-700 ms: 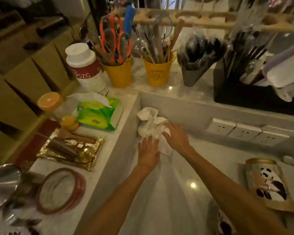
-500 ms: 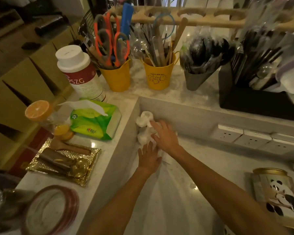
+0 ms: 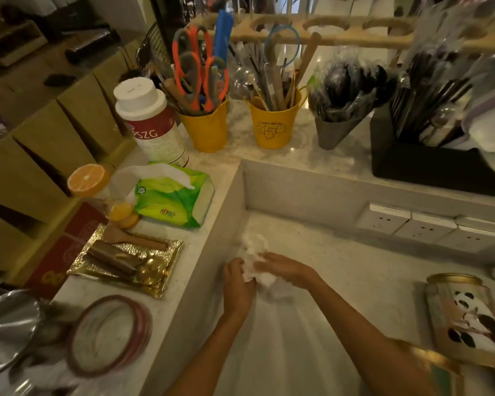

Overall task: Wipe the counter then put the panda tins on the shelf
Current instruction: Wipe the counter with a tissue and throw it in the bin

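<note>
A crumpled white tissue (image 3: pixel 255 254) lies on the pale lower counter (image 3: pixel 340 270), near its left wall. My left hand (image 3: pixel 236 285) is closed on the tissue's near edge. My right hand (image 3: pixel 282 268) presses on it from the right, fingers curled over it. A panda tin (image 3: pixel 463 315) with a gold rim lies on its side at the counter's right. A second gold-rimmed tin (image 3: pixel 432 367) shows partly behind my right forearm at the bottom right.
On the raised ledge to the left sit a green tissue pack (image 3: pixel 172 195), a gold tray (image 3: pixel 126 260), a round lid (image 3: pixel 109 334) and a white-capped canister (image 3: pixel 152 124). Yellow utensil cups (image 3: pixel 275 124) and a black rack (image 3: pixel 429 164) line the back. Wall sockets (image 3: pixel 423 227) face the counter.
Both hands have pulled the tissue back from the corner toward me and bunched it between them. My left hand has gone from flat to closed on it.
</note>
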Motion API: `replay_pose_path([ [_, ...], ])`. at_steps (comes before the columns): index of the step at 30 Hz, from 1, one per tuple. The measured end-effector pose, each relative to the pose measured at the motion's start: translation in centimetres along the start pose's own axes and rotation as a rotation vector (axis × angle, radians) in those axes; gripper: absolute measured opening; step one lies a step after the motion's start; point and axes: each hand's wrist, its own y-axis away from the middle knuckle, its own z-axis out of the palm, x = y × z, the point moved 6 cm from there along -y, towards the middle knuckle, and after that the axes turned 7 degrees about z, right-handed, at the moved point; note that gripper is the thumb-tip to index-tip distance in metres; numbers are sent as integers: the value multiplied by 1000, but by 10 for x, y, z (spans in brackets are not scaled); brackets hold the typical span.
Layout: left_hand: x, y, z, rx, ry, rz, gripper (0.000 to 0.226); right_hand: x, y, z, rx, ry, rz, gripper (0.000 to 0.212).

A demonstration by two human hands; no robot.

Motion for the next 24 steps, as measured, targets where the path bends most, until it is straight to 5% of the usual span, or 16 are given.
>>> replay_pose_path([
  [3, 10, 52, -3, -154, 167, -46, 32, 40, 56, 34, -7, -182, -88, 75],
  [8, 19, 182, -39, -479, 547, 9, 64, 126, 146, 85, 135, -568, -165, 48],
  [14, -28, 304, -77, -591, 488, -164, 67, 192, 207, 180, -18, -327, 34, 41],
  [16, -43, 325, -85, -538, 554, -253, 57, 196, 208, 213, -93, -298, 74, 41],
  [21, -83, 346, -134, -97, 411, -325, 36, 158, 217, 261, -2, -471, 51, 41],
  [24, -97, 361, -169, -53, 331, -262, 35, 153, 235, 289, -206, -549, 79, 52],
])
